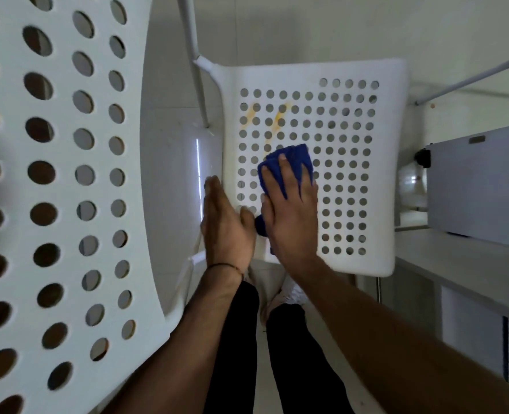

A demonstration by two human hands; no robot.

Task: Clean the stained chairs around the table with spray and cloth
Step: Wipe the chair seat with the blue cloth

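A white perforated chair seat (384,162) lies below me, with yellow-orange stain streaks (277,118) near its upper left holes. My right hand (292,210) presses flat on a folded blue cloth (298,155) on the seat, just below the streaks. My left hand (226,225) rests on the seat's left edge with its fingers straight and together, and its thumb touches the cloth's lower corner. No spray bottle is in view.
A second white perforated chair back (62,189) fills the left side, close to the camera. A white chair leg (196,55) runs up at top centre. A grey box (480,186) sits on a white shelf (462,264) at right. My dark trouser legs and shoes are below.
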